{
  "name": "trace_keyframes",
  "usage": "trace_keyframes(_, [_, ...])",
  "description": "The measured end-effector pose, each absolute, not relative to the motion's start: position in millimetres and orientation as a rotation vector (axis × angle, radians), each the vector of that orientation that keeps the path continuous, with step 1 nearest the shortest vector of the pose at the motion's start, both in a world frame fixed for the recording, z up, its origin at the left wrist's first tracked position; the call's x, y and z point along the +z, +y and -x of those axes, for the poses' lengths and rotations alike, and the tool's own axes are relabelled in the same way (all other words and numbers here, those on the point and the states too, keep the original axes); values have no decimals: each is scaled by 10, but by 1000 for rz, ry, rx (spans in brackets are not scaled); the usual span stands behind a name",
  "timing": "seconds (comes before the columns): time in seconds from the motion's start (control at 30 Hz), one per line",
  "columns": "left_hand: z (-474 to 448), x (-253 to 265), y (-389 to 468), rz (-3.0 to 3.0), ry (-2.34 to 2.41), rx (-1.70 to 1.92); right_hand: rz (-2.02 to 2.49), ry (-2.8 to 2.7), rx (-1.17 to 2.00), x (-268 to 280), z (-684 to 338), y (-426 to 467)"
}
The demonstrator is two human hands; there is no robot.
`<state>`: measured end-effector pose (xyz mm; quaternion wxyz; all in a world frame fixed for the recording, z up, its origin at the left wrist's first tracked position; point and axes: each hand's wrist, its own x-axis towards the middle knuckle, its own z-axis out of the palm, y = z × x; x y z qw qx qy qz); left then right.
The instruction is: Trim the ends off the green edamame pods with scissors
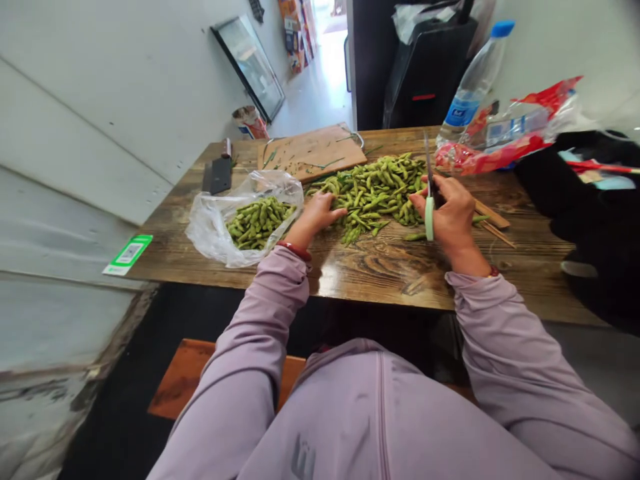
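A loose heap of green edamame pods lies on the wooden table. My left hand rests at the heap's left edge, palm down, its thumb held apart and its fingertips among the pods. It holds nothing that I can see. On the heap's right side, my right hand is closed around scissors with a pale green handle, the blades pointing up and away from me. Left of my left hand sits a clear plastic bag, its mouth spread wide, with more pods inside.
Behind the heap lies a wooden cutting board with green scraps. A dark phone is at the back left. A blue-capped bottle and red plastic packaging stand back right, near black cloth. A QR card hangs over the left edge.
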<state>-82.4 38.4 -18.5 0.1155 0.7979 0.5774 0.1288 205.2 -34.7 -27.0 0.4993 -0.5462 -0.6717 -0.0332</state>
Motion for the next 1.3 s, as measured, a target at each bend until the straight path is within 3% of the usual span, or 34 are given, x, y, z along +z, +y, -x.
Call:
trace_keyframes(0.13, [485, -183, 421, -2257, 1348, 710, 1300, -1660, -74, -287, -2034, -353])
trace_keyframes(0.3, [384, -21, 253, -1861, 1085, 862, 1313, -1664, -55, -294, -1984, -354])
trace_keyframes(0.6, [531, -7, 46, -1302, 782, 855, 1259, -1798, 31, -292, -1808, -449])
trace_keyframes(0.93, [543, 59, -28, -1230, 726, 921, 1204, -2060, 105, -7, -1621, -366])
trace_keyframes(1.3, [511, 66, -48, -1077, 698, 933, 1146, -1958, 148, -187, -1737, -361])
